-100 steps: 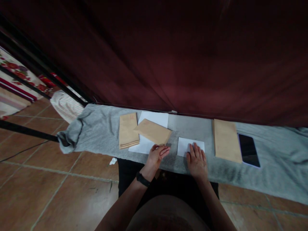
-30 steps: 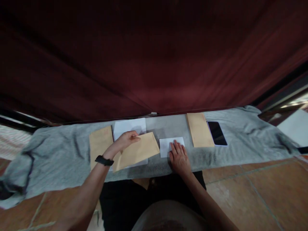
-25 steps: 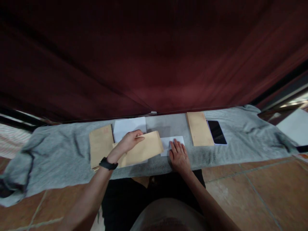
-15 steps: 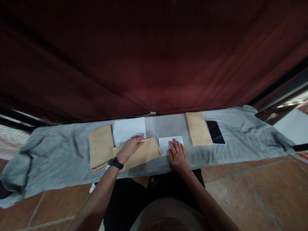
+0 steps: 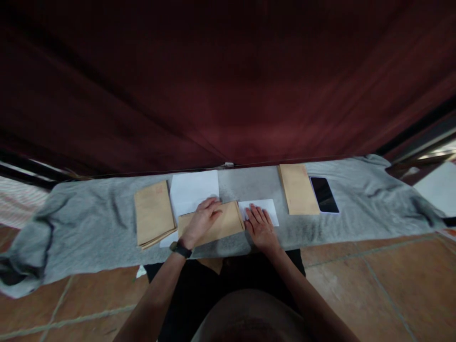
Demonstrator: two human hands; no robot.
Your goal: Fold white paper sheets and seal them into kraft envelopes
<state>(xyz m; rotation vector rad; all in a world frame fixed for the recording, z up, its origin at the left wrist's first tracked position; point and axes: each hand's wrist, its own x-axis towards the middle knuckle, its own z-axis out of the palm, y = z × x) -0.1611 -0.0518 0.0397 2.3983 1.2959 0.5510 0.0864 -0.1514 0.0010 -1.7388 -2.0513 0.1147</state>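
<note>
My left hand (image 5: 204, 219), with a dark watch on its wrist, is closed on a brown paper envelope (image 5: 226, 223) lying sideways in front of me. Its thumb and fingers meet near the envelope's upper edge. My right hand (image 5: 261, 230) lies flat, fingers outstretched, on a small folded white paper (image 5: 271, 209). The paper's left edge meets the envelope's right end; whether any of it is inside cannot be made out. White sheets (image 5: 194, 187) lie behind the left hand, partly covered by the envelope.
On the left is a stack of brown envelopes (image 5: 154, 213). To the right lie another brown envelope (image 5: 301, 190) and a phone (image 5: 324, 194). All rest on a long narrow surface with a grey cloth (image 5: 89, 218); a dark red curtain (image 5: 228, 109) hangs behind it.
My left hand and the envelope have slid slightly right, towards the folded paper. A corner of white paper now shows left of the envelope. My right hand stays flat on the paper.
</note>
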